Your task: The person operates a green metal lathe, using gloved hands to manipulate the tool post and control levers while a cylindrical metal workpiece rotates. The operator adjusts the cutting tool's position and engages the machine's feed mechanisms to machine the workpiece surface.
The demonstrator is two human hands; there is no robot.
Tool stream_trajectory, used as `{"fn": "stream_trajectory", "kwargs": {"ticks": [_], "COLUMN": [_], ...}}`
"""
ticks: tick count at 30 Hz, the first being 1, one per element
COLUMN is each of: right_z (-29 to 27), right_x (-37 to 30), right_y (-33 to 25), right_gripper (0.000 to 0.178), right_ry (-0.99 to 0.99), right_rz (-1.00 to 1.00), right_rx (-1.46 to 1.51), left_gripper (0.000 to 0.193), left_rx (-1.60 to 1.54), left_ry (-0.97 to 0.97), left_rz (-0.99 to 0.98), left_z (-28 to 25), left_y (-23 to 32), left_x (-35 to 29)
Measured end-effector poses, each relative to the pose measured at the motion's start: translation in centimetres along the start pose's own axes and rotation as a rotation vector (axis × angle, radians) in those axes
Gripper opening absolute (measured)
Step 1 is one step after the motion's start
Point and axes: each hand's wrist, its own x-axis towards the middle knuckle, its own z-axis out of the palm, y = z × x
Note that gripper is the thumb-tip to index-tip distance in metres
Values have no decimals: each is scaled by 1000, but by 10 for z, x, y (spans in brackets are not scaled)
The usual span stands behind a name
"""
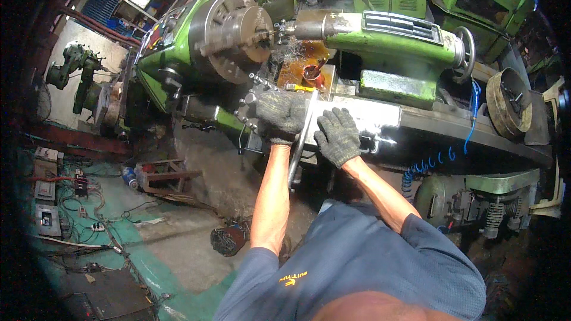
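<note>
My left hand [279, 112], in a dark grey work glove, lies over the metal tool post [248, 100] of a green lathe. Its fingers are not clear enough to tell what they grip. Between my hands a long metal bar [302, 142] slants down toward me, close to the left glove. My right hand [339, 137], gloved likewise, rests with spread fingers on the bright metal slide [375, 114]. Ahead of my left hand, the lathe chuck [223, 35] looks smeared, as if turning, with a round workpiece [259, 33] in it facing the tailstock [386, 41].
A red pot [313, 76] with a brush stands behind the slide, near a yellow tool [299, 88]. The tailstock handwheel [466, 53] is at the right, beside a round metal pan [508, 102]. A blue coiled hose [425, 163] hangs in front. Cables [89, 214] lie on the left floor.
</note>
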Motion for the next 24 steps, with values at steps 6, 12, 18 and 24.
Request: {"fn": "stream_trajectory", "kwargs": {"ticks": [6, 12, 18, 24], "right_z": [-6, 16, 26, 21], "right_x": [3, -10, -16, -13], "right_y": [-2, 7, 18, 7], "right_gripper": [37, 44, 46, 48], "right_ry": [-81, -160, -93, -96], "right_rz": [35, 29, 61, 57], "right_rx": [-26, -40, -29, 1], "left_gripper": [29, 48, 24, 33], "left_rx": [138, 768, 4, -49], "left_ry": [-55, -217, 26, -31], "left_rz": [-54, 175, -10, -116], "left_z": [21, 21, 14, 10], "left_y": [-33, -47, -9, -14], "left_x": [-33, -51, -6, -15]}}
